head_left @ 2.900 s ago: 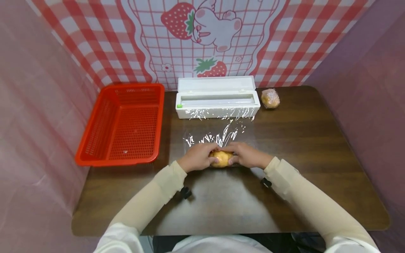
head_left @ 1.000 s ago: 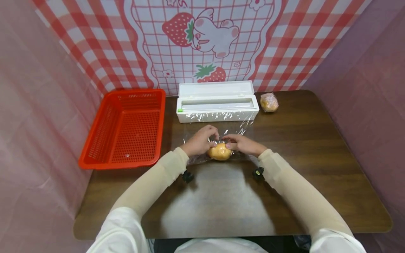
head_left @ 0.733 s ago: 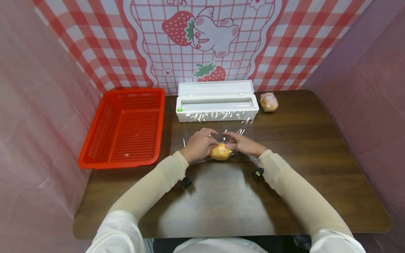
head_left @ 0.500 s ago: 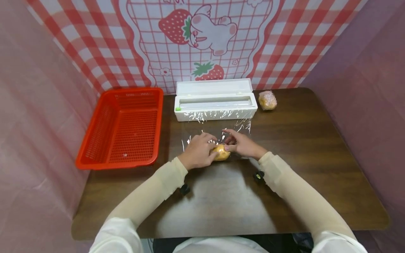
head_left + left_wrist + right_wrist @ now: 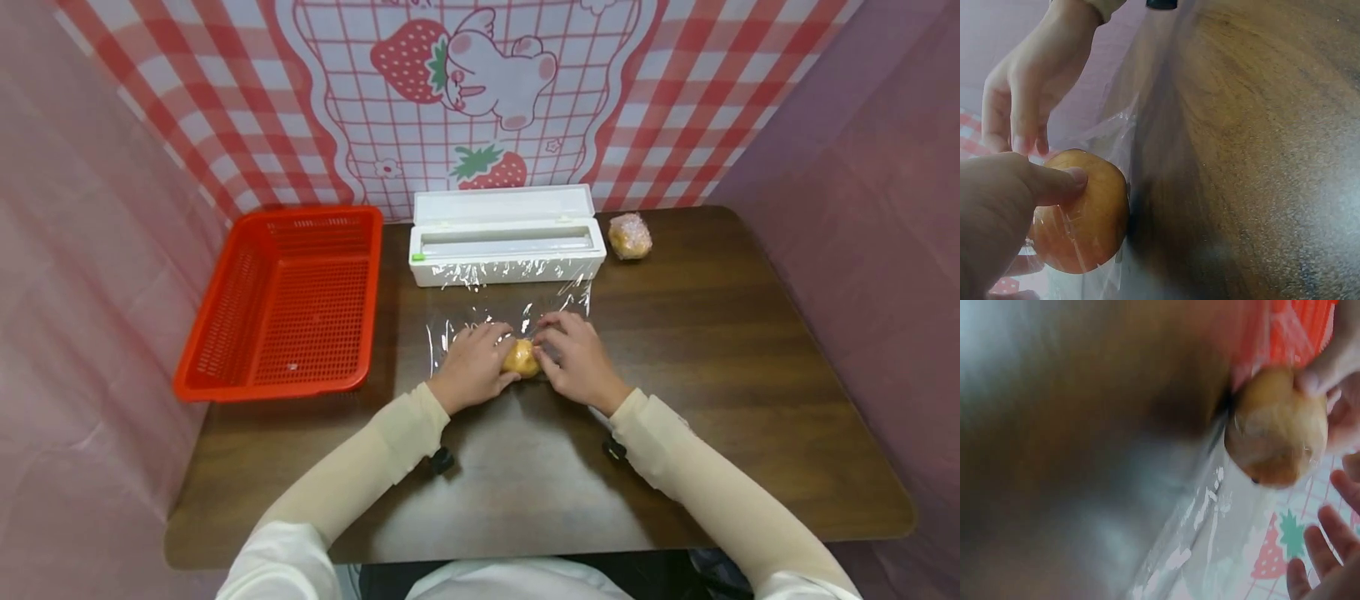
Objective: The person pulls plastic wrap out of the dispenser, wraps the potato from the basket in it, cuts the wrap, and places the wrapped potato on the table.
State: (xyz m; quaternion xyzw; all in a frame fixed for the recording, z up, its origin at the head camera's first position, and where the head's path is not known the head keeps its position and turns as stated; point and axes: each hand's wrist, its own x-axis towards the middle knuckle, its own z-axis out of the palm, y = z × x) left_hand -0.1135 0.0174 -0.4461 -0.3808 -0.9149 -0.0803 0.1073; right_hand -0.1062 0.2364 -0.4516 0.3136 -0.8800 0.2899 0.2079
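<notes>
A round yellow-orange piece of food (image 5: 522, 358), like a fruit or bun, lies under clear film at the near end of a cling film sheet (image 5: 547, 298). My left hand (image 5: 471, 365) grips it from the left. In the left wrist view the left thumb (image 5: 1063, 183) presses on the food's film-covered surface (image 5: 1094, 219), with fingers curled behind. My right hand (image 5: 579, 362) hovers at its right side, fingers loosely bent and spread. The right wrist view shows those fingers (image 5: 1329, 556) apart from the food (image 5: 1275, 440), around which film clings.
The sheet runs back to a white cling film box (image 5: 502, 204) with its lid up. A film-wrapped piece of food (image 5: 630, 237) sits right of the box. On the left stands a red plastic basket (image 5: 367, 333). All rest on a wooden table (image 5: 720, 367) before a checked cloth.
The food has been shifted back from the near edge of the film. My left hand has moved over its left side. My right thumb has come off it, and the right hand has opened beside it.
</notes>
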